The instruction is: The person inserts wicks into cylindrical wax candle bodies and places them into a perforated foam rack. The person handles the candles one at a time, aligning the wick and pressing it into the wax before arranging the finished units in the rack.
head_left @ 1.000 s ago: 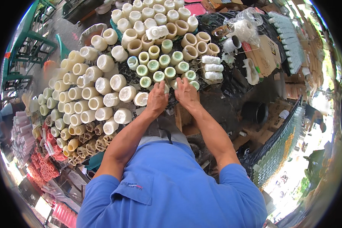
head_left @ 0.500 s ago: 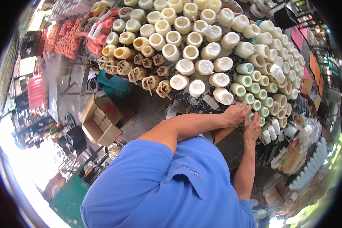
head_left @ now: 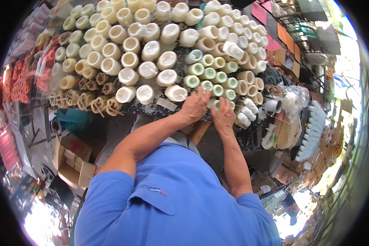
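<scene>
Small hollow wax cups in pale green (head_left: 209, 73) lie on their sides in close rows, mouths toward me. My left hand (head_left: 196, 105) rests at the nearest cups of this group, its fingers apart and reaching over their rims. Just to its right, my right hand (head_left: 223, 117) touches the same near row with spread fingers. A pale green cup shows partly between the two hands; the fingers cover most of it. Left of my left hand stands a larger white wax cup (head_left: 176, 93), beside a small flat pale strip (head_left: 167, 104).
Many cream wax cups (head_left: 130, 60) cover the table. Brown slatted pieces (head_left: 99, 105) line its near left edge, with red tubular pieces (head_left: 18, 82) farther left. White lobed pieces (head_left: 247, 111) lie right of my hands. An open cardboard box (head_left: 74, 164) sits below left.
The view has swung to the right, so the table and both hands appear farther left. Both hands stay at the near pale green cups, my left fingers now slightly more spread.
</scene>
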A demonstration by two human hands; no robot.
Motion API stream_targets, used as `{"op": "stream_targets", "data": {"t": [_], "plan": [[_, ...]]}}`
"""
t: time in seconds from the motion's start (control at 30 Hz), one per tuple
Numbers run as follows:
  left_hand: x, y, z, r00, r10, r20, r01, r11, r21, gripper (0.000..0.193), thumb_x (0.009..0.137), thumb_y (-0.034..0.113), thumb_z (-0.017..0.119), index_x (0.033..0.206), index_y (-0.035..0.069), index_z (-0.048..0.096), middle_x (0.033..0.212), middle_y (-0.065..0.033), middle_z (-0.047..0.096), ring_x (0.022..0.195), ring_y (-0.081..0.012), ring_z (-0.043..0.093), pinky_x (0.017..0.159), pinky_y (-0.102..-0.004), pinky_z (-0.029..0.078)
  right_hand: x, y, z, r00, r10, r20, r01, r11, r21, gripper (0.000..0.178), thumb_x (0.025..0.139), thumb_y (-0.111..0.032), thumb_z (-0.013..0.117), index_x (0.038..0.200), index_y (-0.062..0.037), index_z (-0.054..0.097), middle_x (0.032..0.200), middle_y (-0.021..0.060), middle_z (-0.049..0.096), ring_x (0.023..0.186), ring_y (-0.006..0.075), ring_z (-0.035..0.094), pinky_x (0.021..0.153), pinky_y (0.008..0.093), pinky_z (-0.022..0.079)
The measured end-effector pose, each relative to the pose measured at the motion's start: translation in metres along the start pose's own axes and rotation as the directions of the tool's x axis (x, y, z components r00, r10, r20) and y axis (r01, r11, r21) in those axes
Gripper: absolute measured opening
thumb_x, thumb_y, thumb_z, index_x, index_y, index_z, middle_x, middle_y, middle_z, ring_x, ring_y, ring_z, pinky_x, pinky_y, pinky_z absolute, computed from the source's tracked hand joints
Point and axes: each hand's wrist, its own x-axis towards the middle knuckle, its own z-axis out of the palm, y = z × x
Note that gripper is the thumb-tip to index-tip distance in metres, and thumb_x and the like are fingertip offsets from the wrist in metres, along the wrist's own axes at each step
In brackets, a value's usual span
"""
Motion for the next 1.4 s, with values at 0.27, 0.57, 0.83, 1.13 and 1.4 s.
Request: {"op": "stream_targets", "data": {"t": [0.27,0.57,0.83,1.13,1.4], "plan": [[-0.011,0.007,-0.03,0.998,-0.01,0.063,0.012,0.999,-0.029,0.055,0.089,0.017,0.077,0.134,-0.004,0.053,0.127,-0.0281,0.056,0.099,-0.045,0.069,0.079,-0.0515,0.061,0.003,-0.007,-0.012,0.992,-0.038,-0.121,0.048,0.996,0.075,0.053,0.087,-0.028,0.083,0.131,-0.0024,0.066,0.122,0.0169,0.069,0.097,0.0413,0.074,0.08,0.0496,0.061],[-0.022,0.011,-0.041,0.999,-0.024,0.042,0.029,0.992,-0.126,0.051,0.092,0.02,0.076,0.132,-0.002,0.053,0.124,-0.0263,0.058,0.107,-0.0455,0.067,0.091,-0.0536,0.057,-0.024,-0.002,-0.022,0.972,-0.06,-0.227,0.12,0.957,0.263,0.046,0.087,-0.022,0.084,0.124,0.0008,0.071,0.116,0.0213,0.073,0.096,0.0433,0.074,0.081,0.0496,0.061],[-0.067,0.002,-0.078,0.981,-0.067,0.181,0.105,0.973,-0.208,0.054,0.093,0.028,0.078,0.136,0.001,0.061,0.128,-0.0218,0.068,0.118,-0.0418,0.067,0.102,-0.0491,0.054,-0.009,-0.037,-0.018,0.965,-0.08,-0.251,0.161,0.934,0.32,0.05,0.085,-0.035,0.086,0.116,0.0012,0.071,0.107,0.0214,0.073,0.1,0.0426,0.071,0.089,0.0486,0.057],[-0.121,-0.017,-0.104,0.965,-0.174,0.198,0.202,0.971,-0.13,0.048,0.093,0.027,0.08,0.129,-0.001,0.067,0.123,-0.0213,0.071,0.113,-0.0417,0.07,0.099,-0.0486,0.056,0.056,-0.08,0.009,0.999,0.051,0.008,-0.051,0.997,0.052,0.064,0.085,-0.028,0.084,0.128,0.008,0.054,0.123,0.0197,0.056,0.097,0.0374,0.074,0.077,0.045,0.066],[-0.126,-0.013,-0.097,0.971,-0.174,0.163,0.199,0.967,-0.158,0.047,0.093,0.026,0.08,0.129,-0.001,0.066,0.122,-0.0204,0.07,0.111,-0.0412,0.07,0.096,-0.0479,0.057,0.061,-0.074,0.023,0.998,0.025,0.066,-0.027,0.999,0.032,0.067,0.087,-0.013,0.071,0.142,0.0141,0.044,0.127,0.0248,0.053,0.094,0.0391,0.076,0.074,0.0456,0.066]]}}
